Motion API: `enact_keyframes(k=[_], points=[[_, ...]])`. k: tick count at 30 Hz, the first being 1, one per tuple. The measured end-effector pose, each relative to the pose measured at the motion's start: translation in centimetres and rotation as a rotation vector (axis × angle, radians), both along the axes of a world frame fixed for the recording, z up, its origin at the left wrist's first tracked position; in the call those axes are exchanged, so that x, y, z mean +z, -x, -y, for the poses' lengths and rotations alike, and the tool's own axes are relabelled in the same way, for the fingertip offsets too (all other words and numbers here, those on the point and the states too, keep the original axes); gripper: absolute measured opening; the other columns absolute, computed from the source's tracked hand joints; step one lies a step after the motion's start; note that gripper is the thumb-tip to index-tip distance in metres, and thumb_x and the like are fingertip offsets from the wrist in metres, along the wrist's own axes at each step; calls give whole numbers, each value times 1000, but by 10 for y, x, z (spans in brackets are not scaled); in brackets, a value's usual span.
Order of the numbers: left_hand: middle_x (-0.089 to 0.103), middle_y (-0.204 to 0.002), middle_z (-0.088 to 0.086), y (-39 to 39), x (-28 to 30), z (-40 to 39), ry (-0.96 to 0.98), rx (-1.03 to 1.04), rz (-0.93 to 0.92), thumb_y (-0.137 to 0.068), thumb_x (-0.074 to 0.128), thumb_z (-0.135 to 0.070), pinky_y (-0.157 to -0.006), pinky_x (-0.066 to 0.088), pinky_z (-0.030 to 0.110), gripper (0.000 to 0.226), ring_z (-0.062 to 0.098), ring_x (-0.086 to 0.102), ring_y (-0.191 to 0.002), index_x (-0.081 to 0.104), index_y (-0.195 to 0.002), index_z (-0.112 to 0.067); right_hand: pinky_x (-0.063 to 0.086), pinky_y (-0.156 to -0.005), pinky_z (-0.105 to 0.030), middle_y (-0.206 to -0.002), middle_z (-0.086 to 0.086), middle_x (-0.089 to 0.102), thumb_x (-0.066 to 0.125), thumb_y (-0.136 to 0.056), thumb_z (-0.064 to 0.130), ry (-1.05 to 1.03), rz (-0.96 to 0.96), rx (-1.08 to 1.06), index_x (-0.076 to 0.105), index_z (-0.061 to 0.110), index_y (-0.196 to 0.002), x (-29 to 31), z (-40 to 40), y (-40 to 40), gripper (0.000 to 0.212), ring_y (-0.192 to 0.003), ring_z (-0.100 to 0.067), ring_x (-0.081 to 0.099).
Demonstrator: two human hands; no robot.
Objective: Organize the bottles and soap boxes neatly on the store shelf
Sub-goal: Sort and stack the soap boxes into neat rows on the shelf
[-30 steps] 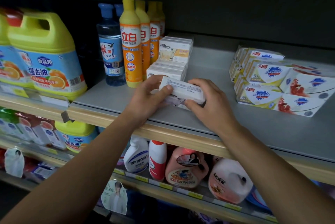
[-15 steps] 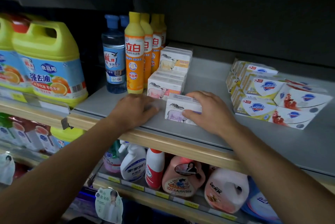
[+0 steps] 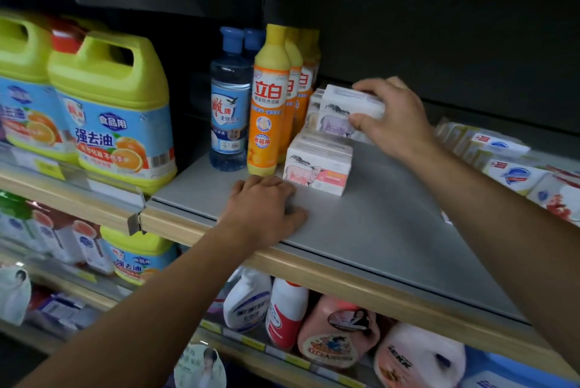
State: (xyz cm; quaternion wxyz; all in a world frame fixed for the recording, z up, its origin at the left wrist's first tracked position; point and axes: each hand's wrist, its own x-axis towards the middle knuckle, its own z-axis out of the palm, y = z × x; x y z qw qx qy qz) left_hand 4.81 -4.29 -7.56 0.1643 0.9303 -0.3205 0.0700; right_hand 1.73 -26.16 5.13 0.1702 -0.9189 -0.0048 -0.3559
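On the grey shelf [image 3: 392, 230], rear left: row of orange bottles [image 3: 268, 105] with yellow caps, upright, front label reading "立白"; beside them, blue-capped clear bottles [image 3: 230, 105], label "雕牌". Soap boxes [image 3: 317, 164], white with a pink animal print, stacked just right of the orange bottles, long axis running across the shelf. Right hand [image 3: 392, 117] pinches one white soap box [image 3: 343, 111], purple animal print facing forward, held level over the rear stack. Left hand [image 3: 263, 211] rests flat on the shelf, fingers relaxed, empty. Yellow jugs [image 3: 116, 111], far left, marked "强去油" and "食品用".
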Motion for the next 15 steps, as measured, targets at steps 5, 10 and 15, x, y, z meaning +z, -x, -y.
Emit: enact_keyframes(k=[5,10,15], points=[[46,-141,-6,-2,0,1,-1,-4,-11,-83,39,-68,-109,24,48,62,24,35,-132,48,-134,-34,36,-94,-31,-114,-6,55,72,-82,29,60,-22,-48,61,25,-126,-10,1,-53,46,-113,-29,45],[46,-139,-7,-2,-1,0,19,-18,-17,-84,38,-68,-110,23,49,60,23,35,-132,48,-133,-34,33,-96,-37,-124,-5,53,66,-87,38,235,-64,-194,61,23,-130,-38,3,-73,46,-118,-30,40],[47,-136,-7,-1,-1,2,15,-12,7,-85,36,-67,-108,25,49,59,23,36,-130,48,-132,-34,33,-97,-39,-126,-5,51,61,-89,41,281,-53,-216,57,25,-133,-39,3,-69,47,-118,-30,40]])
